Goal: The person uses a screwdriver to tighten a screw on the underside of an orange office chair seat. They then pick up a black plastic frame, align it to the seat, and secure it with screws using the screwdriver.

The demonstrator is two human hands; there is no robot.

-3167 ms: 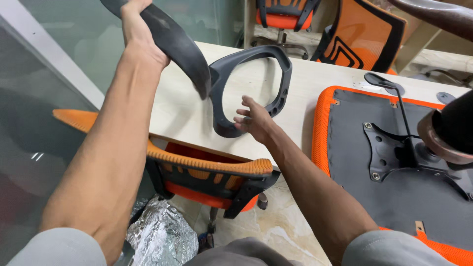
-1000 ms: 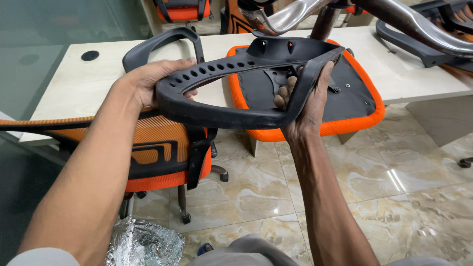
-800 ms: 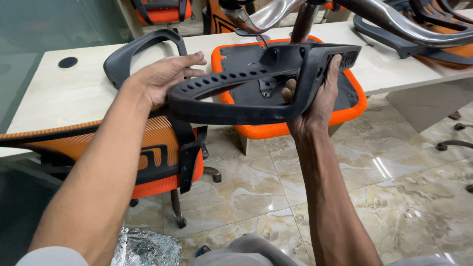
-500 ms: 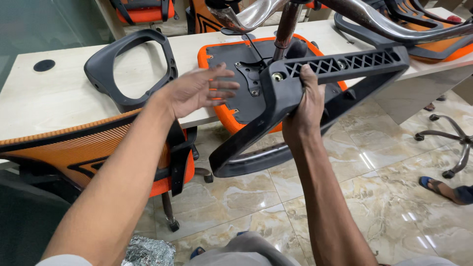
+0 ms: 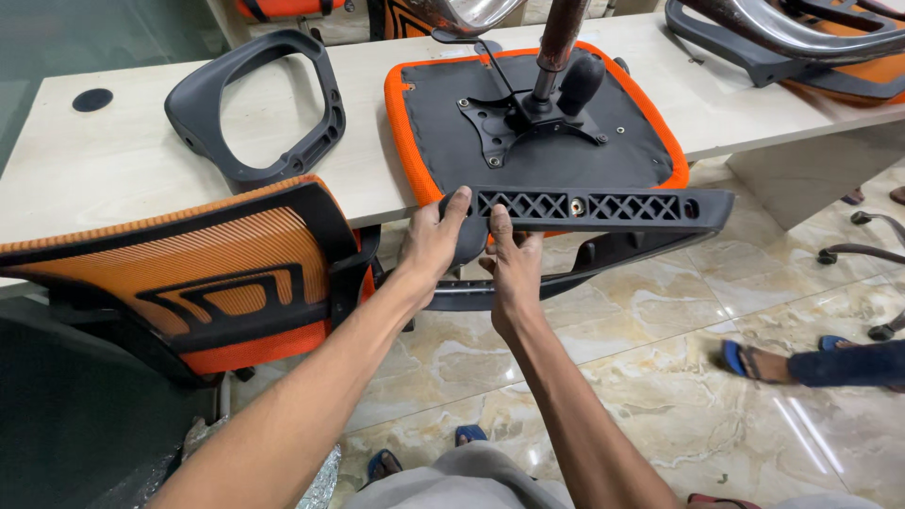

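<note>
Both my hands hold one black plastic armrest [image 5: 603, 209] by its left end, just in front of the table edge. My left hand [image 5: 434, 240] wraps that end from the left, thumb on top. My right hand [image 5: 512, 264] grips beside it from below. The armrest's ribbed underside faces me and its curved bar hangs beneath. Behind it, an upturned orange-edged chair seat [image 5: 528, 123] lies on the pale table [image 5: 85, 170], its black metal mechanism and gas cylinder sticking up. A second black armrest loop [image 5: 255, 108] lies on the table to the left.
An orange mesh chair back [image 5: 179, 273] leans against the table at my left. More chair parts [image 5: 782, 47] lie at the table's far right. Another person's sandalled foot [image 5: 754, 360] rests on the marble floor at right, near a chair base [image 5: 867, 254].
I lifted the armrest off the table, swung it toward the seat and turned it over. It now lies level with its ribbed side toward me, and my left hand has closed on it.
</note>
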